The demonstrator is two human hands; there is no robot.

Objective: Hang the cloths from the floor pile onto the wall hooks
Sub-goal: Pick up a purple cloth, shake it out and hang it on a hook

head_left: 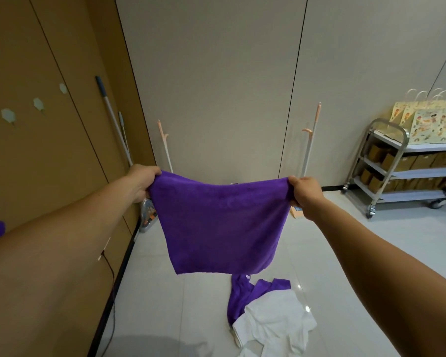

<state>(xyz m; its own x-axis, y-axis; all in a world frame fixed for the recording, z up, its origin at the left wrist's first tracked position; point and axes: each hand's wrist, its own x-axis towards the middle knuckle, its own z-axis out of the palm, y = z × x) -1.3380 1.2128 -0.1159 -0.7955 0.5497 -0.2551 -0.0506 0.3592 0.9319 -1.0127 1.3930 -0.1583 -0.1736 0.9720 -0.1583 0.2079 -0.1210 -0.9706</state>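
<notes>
Two hands, left hand (142,182) and right hand (305,191), grip our spread purple cloth (218,222) by its top corners.

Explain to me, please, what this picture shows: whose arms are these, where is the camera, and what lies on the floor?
There is no machine here. A person wears one camera on the head, so you look forward and down at that person's own two bare hands. The left hand and the right hand each grip one top corner of a purple cloth and hold it spread out in the air. Below it, on the tiled floor, lies a small pile: a second purple cloth and a white cloth partly over it. On the brown wall at the left are three pale hooks; nothing hangs on them. At the far right stands a metal cart.
</notes>
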